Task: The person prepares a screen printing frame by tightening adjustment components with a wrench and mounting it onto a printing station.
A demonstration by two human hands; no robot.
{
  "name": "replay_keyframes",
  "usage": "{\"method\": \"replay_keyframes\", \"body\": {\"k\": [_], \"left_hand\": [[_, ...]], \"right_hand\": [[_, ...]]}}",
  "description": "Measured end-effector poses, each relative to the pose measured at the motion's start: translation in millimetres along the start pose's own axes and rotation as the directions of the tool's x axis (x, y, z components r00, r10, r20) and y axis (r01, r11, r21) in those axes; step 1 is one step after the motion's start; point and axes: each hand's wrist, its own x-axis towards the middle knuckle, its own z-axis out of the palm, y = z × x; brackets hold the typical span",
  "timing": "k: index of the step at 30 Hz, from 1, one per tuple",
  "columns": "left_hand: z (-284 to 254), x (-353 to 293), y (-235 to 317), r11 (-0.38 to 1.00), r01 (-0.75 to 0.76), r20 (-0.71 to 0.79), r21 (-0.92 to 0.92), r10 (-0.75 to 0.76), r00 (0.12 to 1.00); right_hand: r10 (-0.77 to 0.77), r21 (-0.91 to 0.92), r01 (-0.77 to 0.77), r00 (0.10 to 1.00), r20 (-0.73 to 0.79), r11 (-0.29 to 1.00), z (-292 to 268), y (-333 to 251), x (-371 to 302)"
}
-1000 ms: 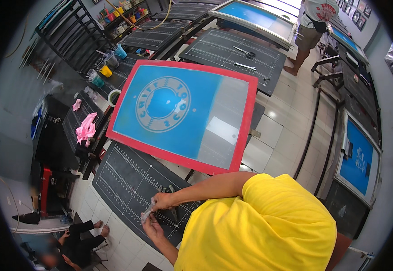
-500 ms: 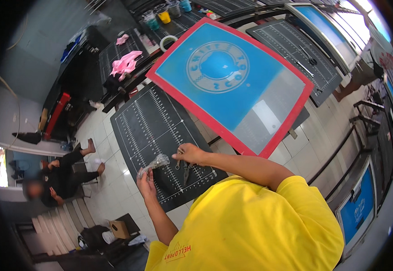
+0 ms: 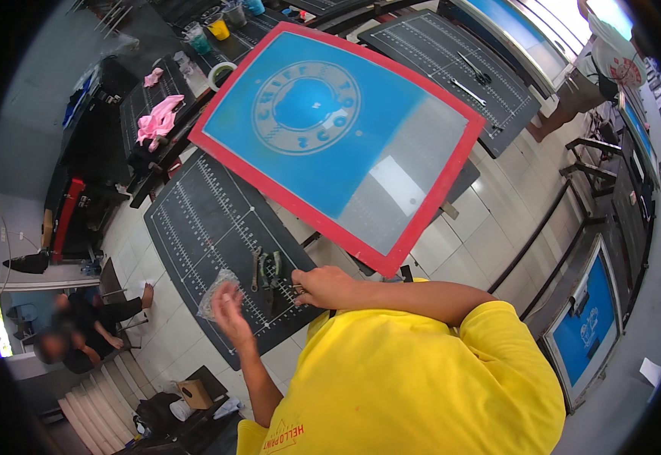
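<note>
My left hand is over the lower left of a black, ruled printing board, its fingers stretched and slightly apart. A crumpled clear plastic bag lies against those fingers, partly behind them. Close to the board's right edge my right hand has its fingers curled together; whatever they may pinch is too small to make out. Between the hands, on the board, are a wrench and a dark, plier-like tool.
A red-framed printing screen slants above the board's right side. Pink cloth and a tape roll are at upper left. Another board holds a wrench and scissors. A person sits at left; another stands upper right.
My left hand has come lower with the plastic bag, which now looks spread out on the board. My right hand has moved right, off the tools. The whole view has shifted.
</note>
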Motion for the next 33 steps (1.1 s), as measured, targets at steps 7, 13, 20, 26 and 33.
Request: {"method": "replay_keyframes", "body": {"k": [7, 13, 20, 26, 33], "left_hand": [[127, -71, 39, 0.368, 0.833, 0.62, -0.413, -0.556, 0.553], [145, -99, 7, 0.32, 0.853, 0.638, -0.412, -0.566, 0.521], [176, -109, 10, 0.404, 0.861, 0.593, -0.31, -0.625, 0.507], [210, -103, 35, 0.509, 0.84, 0.679, -0.186, -0.551, 0.485], [253, -92, 46, 0.645, 0.745, 0.724, -0.172, -0.43, 0.539]], "right_hand": [[-0.289, -0.514, 0.194, 0.951, -0.111, 0.836, -14, 2, -46], [-0.264, -0.211, 0.241, 0.961, -0.087, 0.947, -39, 16, -96], [-0.178, 0.332, 0.221, 0.972, -0.155, 0.917, -69, 60, -148], [0.344, 0.734, -0.07, 0.91, -0.231, 0.676, -130, 120, -198], [0.52, 0.669, 0.055, 0.582, -0.625, 0.741, -230, 250, -261]]}}
